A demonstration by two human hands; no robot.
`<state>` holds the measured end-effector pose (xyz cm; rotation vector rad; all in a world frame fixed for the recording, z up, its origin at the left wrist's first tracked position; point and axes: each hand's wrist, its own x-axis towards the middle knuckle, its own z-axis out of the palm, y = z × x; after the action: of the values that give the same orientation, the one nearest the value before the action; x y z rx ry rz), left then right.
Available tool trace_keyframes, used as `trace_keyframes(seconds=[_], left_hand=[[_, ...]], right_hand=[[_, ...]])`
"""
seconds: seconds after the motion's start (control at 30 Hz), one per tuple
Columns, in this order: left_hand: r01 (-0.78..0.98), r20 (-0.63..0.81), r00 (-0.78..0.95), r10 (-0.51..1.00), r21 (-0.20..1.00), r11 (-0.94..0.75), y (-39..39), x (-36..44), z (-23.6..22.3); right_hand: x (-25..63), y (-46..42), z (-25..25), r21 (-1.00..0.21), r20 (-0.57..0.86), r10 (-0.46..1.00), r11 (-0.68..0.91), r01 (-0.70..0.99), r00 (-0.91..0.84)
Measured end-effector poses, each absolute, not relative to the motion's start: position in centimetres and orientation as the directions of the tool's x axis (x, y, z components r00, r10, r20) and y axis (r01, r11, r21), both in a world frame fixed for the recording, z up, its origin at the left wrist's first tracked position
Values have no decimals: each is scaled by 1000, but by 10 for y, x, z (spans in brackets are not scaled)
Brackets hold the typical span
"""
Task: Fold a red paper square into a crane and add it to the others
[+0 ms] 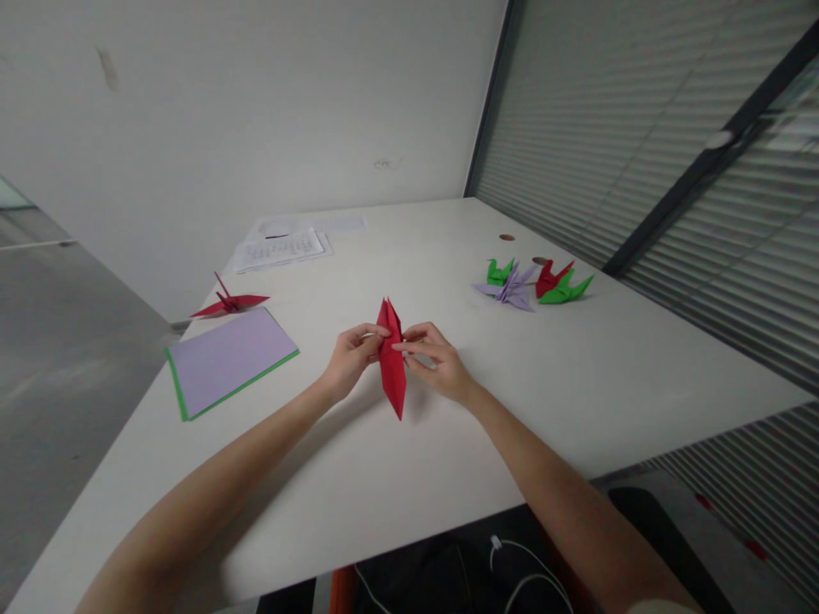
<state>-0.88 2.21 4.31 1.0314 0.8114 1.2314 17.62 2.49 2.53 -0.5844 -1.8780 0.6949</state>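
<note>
Between my two hands is a piece of folded red origami paper (pixel 393 379), a long narrow diamond with a split tip pointing away from me. My left hand (pixel 351 354) pinches its left edge, thumb and index finger on the paper. From the other side my right hand (pixel 441 362) grips the right edge, with fingertips on the front layer and others partly hidden behind. The paper is held upright, slightly tilted, just over the white table (pixel 358 477).
Left lie a finished red paper crane (pixel 230 303) and a stack of lilac and green paper sheets (pixel 234 358). Printed papers (pixel 278 250) are at the back left. Toward the right sit a lilac crane (pixel 510 288), green cranes (pixel 566 290) and a red one (pixel 548 280), near window blinds.
</note>
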Motion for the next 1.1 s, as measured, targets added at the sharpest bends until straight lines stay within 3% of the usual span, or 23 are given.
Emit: trace_keyframes(seconds=[0.33,0.47,0.63,0.87,1.1], left_hand=[[-305,46,308,950,951,53,20,-12,46],[-209,220,308,926,965,-159,23,-14,42],[-59,425,324,845,901,-431,24,-16,37],[75,466,268,843,863,-500,24,-20,40],[132,465,279,840,848,-514,18,-15,45]], right_hand=[[176,31,24,-753,625,712,658,-6,-321],[176,34,21,-810,583,779,581,-82,-231],[177,37,17,-828,561,802,546,-132,-203],[177,33,26,-845,534,806,510,-160,-254],[170,30,28,-877,460,875,422,-231,-149]])
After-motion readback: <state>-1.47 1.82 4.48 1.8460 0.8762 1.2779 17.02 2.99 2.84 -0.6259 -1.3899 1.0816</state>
